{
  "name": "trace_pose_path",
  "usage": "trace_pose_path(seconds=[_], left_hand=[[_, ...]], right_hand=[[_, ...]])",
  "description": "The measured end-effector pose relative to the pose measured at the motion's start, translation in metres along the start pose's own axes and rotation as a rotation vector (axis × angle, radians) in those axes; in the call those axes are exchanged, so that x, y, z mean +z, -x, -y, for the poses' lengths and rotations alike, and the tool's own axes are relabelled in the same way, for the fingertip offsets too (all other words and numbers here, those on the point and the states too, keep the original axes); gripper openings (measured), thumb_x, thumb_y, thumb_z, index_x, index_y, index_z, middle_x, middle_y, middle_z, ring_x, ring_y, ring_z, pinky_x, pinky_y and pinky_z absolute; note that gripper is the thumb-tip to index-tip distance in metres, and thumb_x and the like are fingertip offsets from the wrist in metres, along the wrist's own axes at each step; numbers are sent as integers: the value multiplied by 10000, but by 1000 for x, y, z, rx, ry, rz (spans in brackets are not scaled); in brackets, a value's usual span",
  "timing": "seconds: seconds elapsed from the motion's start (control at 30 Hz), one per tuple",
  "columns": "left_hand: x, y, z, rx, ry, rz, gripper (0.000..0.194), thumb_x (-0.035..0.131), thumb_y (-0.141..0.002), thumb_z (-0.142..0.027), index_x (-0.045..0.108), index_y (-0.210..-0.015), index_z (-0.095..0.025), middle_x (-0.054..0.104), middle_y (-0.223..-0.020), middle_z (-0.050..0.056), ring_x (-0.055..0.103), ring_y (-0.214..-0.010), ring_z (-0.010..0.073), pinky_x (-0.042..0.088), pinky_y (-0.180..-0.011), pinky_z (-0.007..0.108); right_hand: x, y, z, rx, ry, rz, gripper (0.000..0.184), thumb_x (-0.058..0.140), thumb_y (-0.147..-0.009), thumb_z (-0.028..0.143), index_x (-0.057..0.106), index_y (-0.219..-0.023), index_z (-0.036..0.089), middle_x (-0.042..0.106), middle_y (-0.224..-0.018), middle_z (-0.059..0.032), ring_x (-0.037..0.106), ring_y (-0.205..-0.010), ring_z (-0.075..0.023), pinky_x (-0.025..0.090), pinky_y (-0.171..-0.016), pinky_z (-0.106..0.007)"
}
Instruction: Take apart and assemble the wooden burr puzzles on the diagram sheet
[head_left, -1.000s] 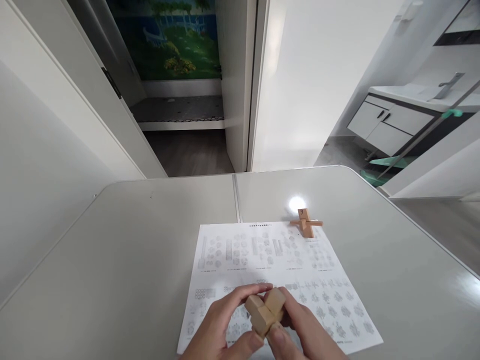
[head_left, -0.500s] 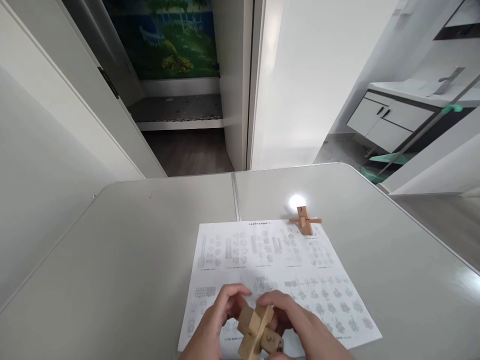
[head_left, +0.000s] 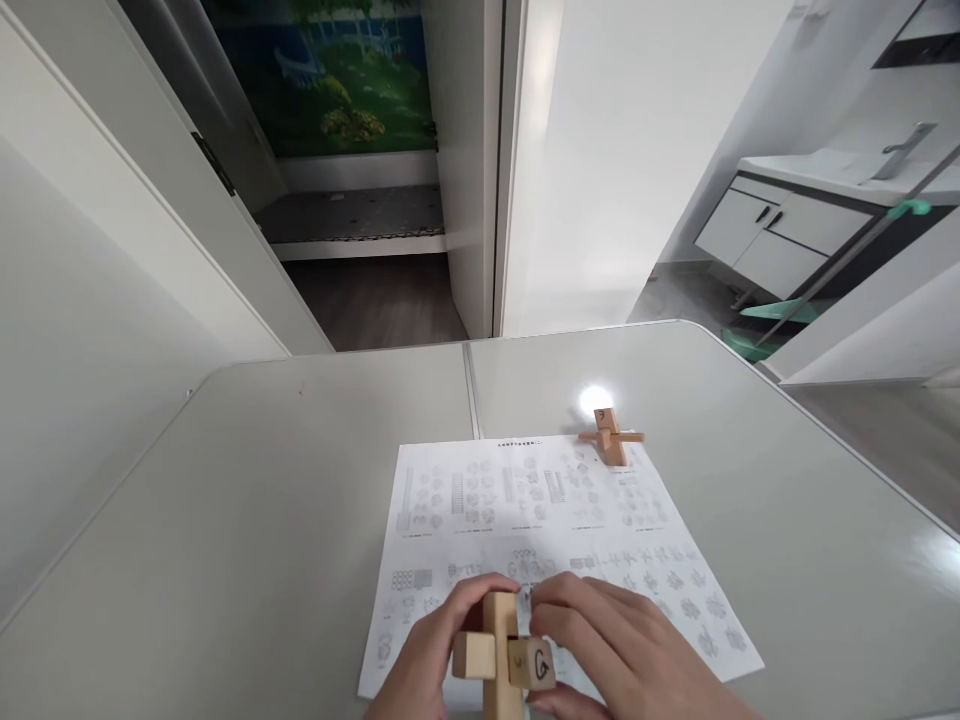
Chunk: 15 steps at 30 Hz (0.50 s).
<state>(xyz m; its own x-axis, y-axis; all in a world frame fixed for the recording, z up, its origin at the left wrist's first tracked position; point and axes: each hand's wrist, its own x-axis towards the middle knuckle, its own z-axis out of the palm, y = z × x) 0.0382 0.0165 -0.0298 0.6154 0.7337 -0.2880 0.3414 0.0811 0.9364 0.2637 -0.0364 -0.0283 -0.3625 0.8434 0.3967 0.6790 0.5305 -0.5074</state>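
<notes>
A wooden interlocking block puzzle (head_left: pixel 501 640) is held between both hands at the bottom middle. One of its blocks, on the right, bears a dark handwritten mark on its end. My left hand (head_left: pixel 431 650) curls round the left and far side, with fingertips at the top of the upright block. My right hand (head_left: pixel 615 640) has its fingers bent at the right side, by the marked block. Part of the puzzle's near end runs out of view. Under the hands lies a printed sheet (head_left: pixel 442 545) with rows of small diagrams.
A second, smaller wooden cross-shaped puzzle (head_left: pixel 611 437) stands at the sheet's far right corner. The pale table (head_left: pixel 225 520) has a seam down its middle. Beyond it are a doorway, a white wall (head_left: pixel 600 150) and a sink cabinet (head_left: pixel 787 225).
The puzzle has turned from a slant to nearly upright, its marked block end now facing me. My right hand's fingers have shifted over its right side.
</notes>
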Motion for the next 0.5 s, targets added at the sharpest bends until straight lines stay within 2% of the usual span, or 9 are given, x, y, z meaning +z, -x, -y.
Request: trace_pose_path(seconds=[0.1,0.23,0.4,0.5], left_hand=[[1,1,4,16,-8,46,705,838,-762,-395,586,-1420,-353,759,-1200,61,722,-1055,312,580,-994,422],[0,3,11,-41,-38,85,744,843,-772,-530,592,-1452,-361,771,-1201,72,709,-1104,331,595,-958,410],[-4,-1,12,-23,-15,183,728,885,-709,-543,670,-1384,-377,794,-1180,53,723,-1055,321,602,-945,390],[-3,-1,10,-34,-20,168,677,872,-716,-561,699,-1350,-398,787,-1200,35,720,-1058,319,597,-938,383]], right_hand=[[-7,-7,-1,-97,58,73,460,294,-1154,490,626,-1050,189,758,-843,-62,750,-663,-208,586,-565,-318],[-13,-10,-2,-152,113,124,530,280,-1158,492,621,-884,193,695,-732,-30,675,-574,-182,516,-514,-314],[-14,-5,-1,-153,142,152,648,173,-1156,526,570,-748,216,627,-639,-5,553,-484,-144,424,-477,-317],[-11,-3,0,-163,163,142,692,120,-1157,520,525,-686,216,572,-581,7,488,-450,-130,369,-456,-318]])
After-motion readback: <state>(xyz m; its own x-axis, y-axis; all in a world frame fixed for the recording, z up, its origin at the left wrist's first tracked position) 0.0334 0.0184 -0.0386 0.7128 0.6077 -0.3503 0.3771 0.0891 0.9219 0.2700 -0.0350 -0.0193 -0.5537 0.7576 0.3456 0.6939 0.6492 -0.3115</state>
